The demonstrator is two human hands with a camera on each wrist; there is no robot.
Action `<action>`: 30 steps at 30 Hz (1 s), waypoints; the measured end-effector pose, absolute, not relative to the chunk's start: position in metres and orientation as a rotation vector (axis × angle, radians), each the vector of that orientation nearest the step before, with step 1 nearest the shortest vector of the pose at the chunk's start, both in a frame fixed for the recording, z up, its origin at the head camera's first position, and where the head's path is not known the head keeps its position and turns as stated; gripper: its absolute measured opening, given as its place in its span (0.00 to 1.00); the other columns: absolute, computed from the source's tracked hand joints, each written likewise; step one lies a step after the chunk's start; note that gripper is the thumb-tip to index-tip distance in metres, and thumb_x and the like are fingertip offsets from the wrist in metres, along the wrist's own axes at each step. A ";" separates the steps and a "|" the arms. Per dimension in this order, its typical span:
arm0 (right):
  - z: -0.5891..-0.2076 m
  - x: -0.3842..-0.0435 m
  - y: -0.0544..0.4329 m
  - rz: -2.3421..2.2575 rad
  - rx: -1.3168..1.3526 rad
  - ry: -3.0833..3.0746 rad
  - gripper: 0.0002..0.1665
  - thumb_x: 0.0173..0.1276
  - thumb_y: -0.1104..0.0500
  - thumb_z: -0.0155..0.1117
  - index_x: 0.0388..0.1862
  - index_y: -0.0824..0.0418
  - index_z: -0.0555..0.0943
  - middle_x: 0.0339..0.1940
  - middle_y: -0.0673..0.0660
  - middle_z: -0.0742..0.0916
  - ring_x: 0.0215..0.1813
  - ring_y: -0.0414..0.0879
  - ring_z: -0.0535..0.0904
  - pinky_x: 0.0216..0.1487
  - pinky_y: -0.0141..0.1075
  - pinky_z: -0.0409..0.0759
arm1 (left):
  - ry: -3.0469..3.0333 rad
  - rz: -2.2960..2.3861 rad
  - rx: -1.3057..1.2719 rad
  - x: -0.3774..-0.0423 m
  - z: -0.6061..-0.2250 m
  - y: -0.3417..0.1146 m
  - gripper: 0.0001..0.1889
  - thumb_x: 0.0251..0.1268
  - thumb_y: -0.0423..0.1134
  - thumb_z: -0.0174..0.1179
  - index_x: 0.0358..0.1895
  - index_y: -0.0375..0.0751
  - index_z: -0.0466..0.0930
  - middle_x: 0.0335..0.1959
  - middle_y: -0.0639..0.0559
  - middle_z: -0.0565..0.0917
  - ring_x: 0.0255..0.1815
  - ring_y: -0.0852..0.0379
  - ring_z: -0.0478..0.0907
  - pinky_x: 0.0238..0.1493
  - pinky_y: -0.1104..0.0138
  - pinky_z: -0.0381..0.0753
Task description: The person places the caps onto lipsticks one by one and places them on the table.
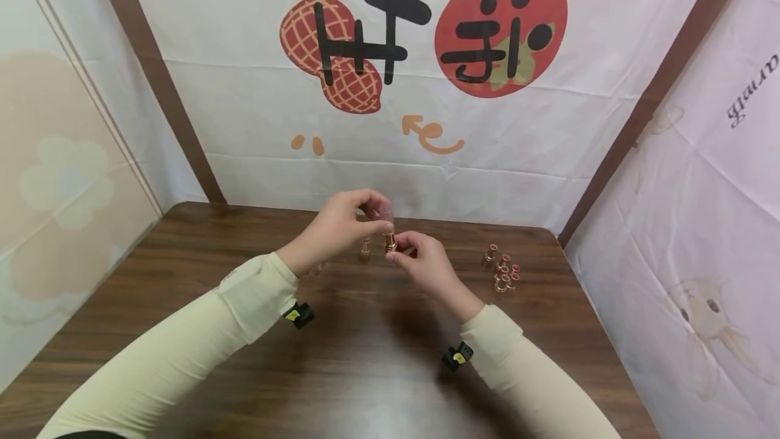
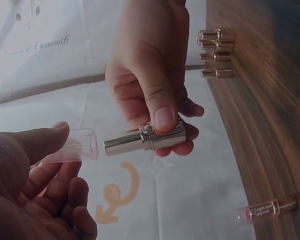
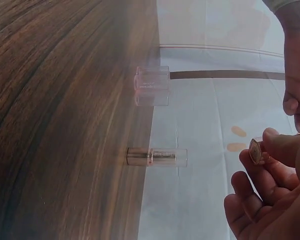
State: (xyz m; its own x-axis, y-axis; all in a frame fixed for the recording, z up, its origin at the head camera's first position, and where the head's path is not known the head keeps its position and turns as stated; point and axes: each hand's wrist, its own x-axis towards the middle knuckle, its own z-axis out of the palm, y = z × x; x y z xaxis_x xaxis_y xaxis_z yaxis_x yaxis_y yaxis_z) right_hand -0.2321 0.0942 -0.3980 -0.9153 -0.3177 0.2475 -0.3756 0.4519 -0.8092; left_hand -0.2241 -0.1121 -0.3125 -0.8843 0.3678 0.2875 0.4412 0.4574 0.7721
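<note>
My left hand (image 1: 347,219) pinches a clear, faintly pink cap (image 2: 85,145) between thumb and fingers. The right hand (image 1: 429,263) grips a gold lipstick tube (image 2: 127,142) by its base, and the thumb lies along its side. In the left wrist view the cap's open end faces the tube's narrower end, with a small gap between them. The right wrist view shows the base of this lipstick (image 3: 255,151) at the right fingertips. Close behind the hands, a capped lipstick (image 3: 157,156) stands upright on the table.
Several lipsticks without caps (image 1: 504,278) stand grouped on the right of the brown wooden table (image 1: 365,358). Clear pink caps (image 3: 152,86) stand left of the capped lipstick, partly behind the left wrist in the head view. A printed white cloth (image 1: 256,154) hangs behind the table.
</note>
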 end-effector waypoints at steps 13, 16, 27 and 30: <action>-0.400 -0.236 0.094 1.575 0.638 -2.609 0.10 0.68 0.60 0.73 0.47 0.57 0.85 0.40 0.50 0.89 0.40 0.50 0.85 0.38 0.37 0.83 | -2.638 -1.404 -0.725 -0.232 -0.323 -0.106 0.10 0.66 0.42 0.72 0.46 0.51 0.84 0.40 0.55 0.85 0.43 0.55 0.80 0.37 0.60 0.82; -0.398 -0.236 0.093 1.592 0.637 -2.592 0.09 0.69 0.60 0.73 0.47 0.56 0.86 0.39 0.50 0.88 0.40 0.49 0.83 0.38 0.38 0.82 | -2.650 -1.403 -0.737 -0.234 -0.325 -0.105 0.09 0.66 0.42 0.72 0.46 0.51 0.84 0.40 0.55 0.85 0.42 0.55 0.80 0.40 0.59 0.81; -0.391 -0.236 0.089 1.669 0.657 -2.565 0.11 0.72 0.59 0.70 0.52 0.58 0.85 0.42 0.52 0.89 0.44 0.51 0.84 0.42 0.38 0.83 | -2.679 -1.386 -0.741 -0.234 -0.329 -0.106 0.10 0.67 0.41 0.71 0.47 0.48 0.84 0.40 0.54 0.84 0.42 0.54 0.80 0.42 0.59 0.81; -0.390 -0.237 0.088 1.669 0.656 -2.565 0.12 0.72 0.58 0.70 0.52 0.58 0.85 0.41 0.52 0.89 0.42 0.47 0.83 0.42 0.36 0.82 | -2.683 -1.381 -0.737 -0.235 -0.329 -0.107 0.09 0.68 0.41 0.70 0.47 0.48 0.84 0.39 0.54 0.84 0.42 0.54 0.80 0.43 0.60 0.81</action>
